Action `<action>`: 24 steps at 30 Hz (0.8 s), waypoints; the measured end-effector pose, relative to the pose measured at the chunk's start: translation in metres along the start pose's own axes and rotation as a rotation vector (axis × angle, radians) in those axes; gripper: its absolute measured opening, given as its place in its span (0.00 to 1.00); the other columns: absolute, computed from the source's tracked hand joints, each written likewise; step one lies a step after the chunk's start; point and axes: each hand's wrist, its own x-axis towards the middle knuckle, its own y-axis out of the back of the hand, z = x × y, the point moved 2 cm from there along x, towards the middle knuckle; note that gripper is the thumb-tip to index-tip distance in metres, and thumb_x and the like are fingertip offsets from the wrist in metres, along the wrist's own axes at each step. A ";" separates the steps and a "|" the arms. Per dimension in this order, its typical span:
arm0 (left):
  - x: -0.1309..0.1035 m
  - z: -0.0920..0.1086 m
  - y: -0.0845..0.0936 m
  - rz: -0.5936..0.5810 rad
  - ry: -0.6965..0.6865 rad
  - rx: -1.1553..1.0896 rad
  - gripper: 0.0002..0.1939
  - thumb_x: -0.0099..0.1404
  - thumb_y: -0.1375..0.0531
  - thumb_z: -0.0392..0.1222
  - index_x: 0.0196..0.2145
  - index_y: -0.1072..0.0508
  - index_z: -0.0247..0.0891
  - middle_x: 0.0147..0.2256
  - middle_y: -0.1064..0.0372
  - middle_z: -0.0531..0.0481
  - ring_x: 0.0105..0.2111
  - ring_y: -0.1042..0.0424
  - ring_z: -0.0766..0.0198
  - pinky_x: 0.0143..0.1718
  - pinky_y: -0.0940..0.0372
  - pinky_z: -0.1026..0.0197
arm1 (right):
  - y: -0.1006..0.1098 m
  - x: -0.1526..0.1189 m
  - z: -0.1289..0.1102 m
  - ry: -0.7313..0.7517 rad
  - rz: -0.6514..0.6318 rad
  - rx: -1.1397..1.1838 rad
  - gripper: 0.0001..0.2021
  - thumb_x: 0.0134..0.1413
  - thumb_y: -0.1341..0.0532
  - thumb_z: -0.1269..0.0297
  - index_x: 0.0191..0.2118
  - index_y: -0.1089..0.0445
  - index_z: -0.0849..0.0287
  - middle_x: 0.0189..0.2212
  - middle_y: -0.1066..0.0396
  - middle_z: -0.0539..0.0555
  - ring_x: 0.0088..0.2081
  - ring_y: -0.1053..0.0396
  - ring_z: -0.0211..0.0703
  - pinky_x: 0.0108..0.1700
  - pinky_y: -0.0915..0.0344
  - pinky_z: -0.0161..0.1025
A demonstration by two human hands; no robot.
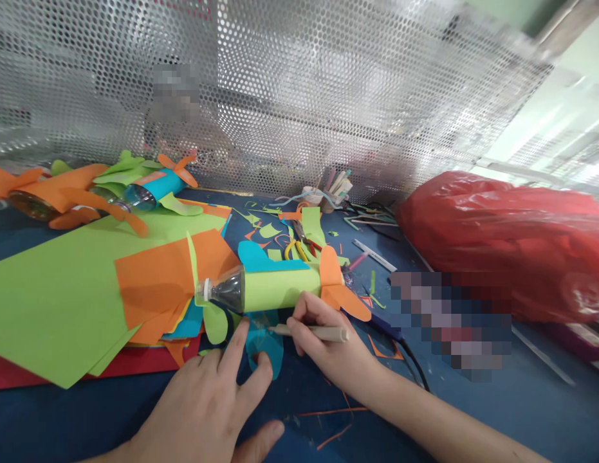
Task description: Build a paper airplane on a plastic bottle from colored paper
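Observation:
A plastic bottle [231, 289] wrapped in a lime-green sheet [282, 287] lies on its side, its white cap pointing left. Lime petal-shaped blades [215, 323] sit at the cap, and orange fins [346, 301] are at the other end. A blue wing [275, 265] is on the far side; another blue wing piece [267, 350] lies on the near side. With fingers spread, my left hand [215, 386] rests against this near blue piece. My right hand [323, 328] grips a light-coloured pen [331, 333], its tip on or just over the same piece.
Lime and orange sheets [58, 289] are stacked on the left. Behind them lie other bottle planes [157, 186]. Scissors [295, 249], pliers and paper scraps lie beyond the bottle. A corded blue tool [381, 323] and a red plastic bag [502, 238] are at right.

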 end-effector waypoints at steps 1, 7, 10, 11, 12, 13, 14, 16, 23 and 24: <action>-0.001 0.000 0.000 0.007 0.002 0.002 0.21 0.64 0.44 0.50 0.51 0.30 0.37 0.51 0.32 0.22 0.30 0.23 0.47 0.27 0.28 0.50 | 0.000 0.000 0.000 0.003 0.003 0.000 0.08 0.59 0.46 0.65 0.29 0.44 0.55 0.19 0.39 0.43 0.21 0.42 0.34 0.24 0.45 0.31; -0.003 0.000 -0.002 0.042 -0.006 0.013 0.21 0.64 0.44 0.52 0.50 0.30 0.38 0.50 0.31 0.22 0.29 0.23 0.48 0.26 0.28 0.51 | 0.000 0.000 -0.001 0.021 -0.020 0.000 0.09 0.59 0.46 0.65 0.28 0.44 0.55 0.18 0.39 0.43 0.20 0.43 0.33 0.23 0.45 0.31; -0.002 0.001 -0.003 0.037 -0.010 0.009 0.21 0.64 0.44 0.52 0.50 0.30 0.37 0.51 0.32 0.22 0.29 0.23 0.47 0.26 0.28 0.51 | 0.000 0.000 -0.001 0.012 -0.002 0.000 0.09 0.59 0.46 0.66 0.28 0.44 0.55 0.18 0.40 0.43 0.20 0.43 0.34 0.23 0.45 0.31; -0.002 0.001 -0.003 0.034 -0.010 0.007 0.21 0.64 0.44 0.52 0.50 0.30 0.37 0.51 0.32 0.22 0.29 0.23 0.48 0.26 0.28 0.51 | 0.000 0.000 -0.001 0.010 -0.006 0.003 0.09 0.59 0.46 0.66 0.28 0.44 0.55 0.18 0.40 0.43 0.20 0.43 0.34 0.23 0.45 0.31; -0.002 0.001 -0.002 0.033 -0.010 0.006 0.21 0.64 0.44 0.52 0.50 0.30 0.37 0.50 0.32 0.22 0.29 0.23 0.48 0.26 0.28 0.51 | 0.000 0.000 -0.001 0.009 -0.014 0.004 0.09 0.59 0.46 0.65 0.28 0.44 0.55 0.18 0.39 0.43 0.20 0.43 0.34 0.23 0.45 0.31; -0.002 0.001 -0.002 0.032 -0.009 0.005 0.21 0.64 0.44 0.52 0.50 0.30 0.38 0.50 0.31 0.22 0.29 0.23 0.48 0.26 0.28 0.51 | 0.000 0.000 -0.001 0.009 -0.023 0.003 0.09 0.59 0.46 0.65 0.28 0.44 0.55 0.18 0.39 0.43 0.20 0.43 0.34 0.23 0.45 0.31; -0.002 0.001 -0.002 0.032 -0.005 0.007 0.21 0.64 0.44 0.52 0.50 0.30 0.38 0.50 0.31 0.22 0.29 0.23 0.48 0.26 0.28 0.51 | 0.000 0.000 -0.001 0.009 -0.026 0.003 0.09 0.59 0.46 0.65 0.28 0.44 0.55 0.18 0.39 0.43 0.20 0.42 0.34 0.23 0.45 0.31; -0.002 0.000 -0.002 0.030 -0.003 0.008 0.21 0.64 0.45 0.52 0.51 0.30 0.38 0.51 0.32 0.23 0.30 0.23 0.48 0.27 0.28 0.50 | 0.000 0.000 -0.001 0.005 -0.014 0.009 0.09 0.59 0.46 0.65 0.28 0.44 0.55 0.18 0.39 0.43 0.20 0.42 0.34 0.23 0.45 0.31; 0.001 -0.001 -0.004 0.015 -0.013 -0.007 0.21 0.65 0.46 0.51 0.51 0.30 0.38 0.50 0.31 0.22 0.29 0.23 0.48 0.26 0.28 0.51 | 0.000 0.001 0.000 0.004 0.018 -0.002 0.08 0.59 0.45 0.66 0.28 0.44 0.54 0.18 0.40 0.42 0.20 0.43 0.33 0.23 0.45 0.30; 0.002 -0.001 -0.004 0.020 -0.010 -0.007 0.21 0.65 0.46 0.51 0.51 0.30 0.38 0.50 0.32 0.22 0.29 0.23 0.48 0.27 0.28 0.50 | 0.000 0.001 0.000 0.002 0.024 -0.002 0.08 0.58 0.45 0.66 0.28 0.44 0.54 0.18 0.40 0.42 0.20 0.43 0.33 0.23 0.45 0.30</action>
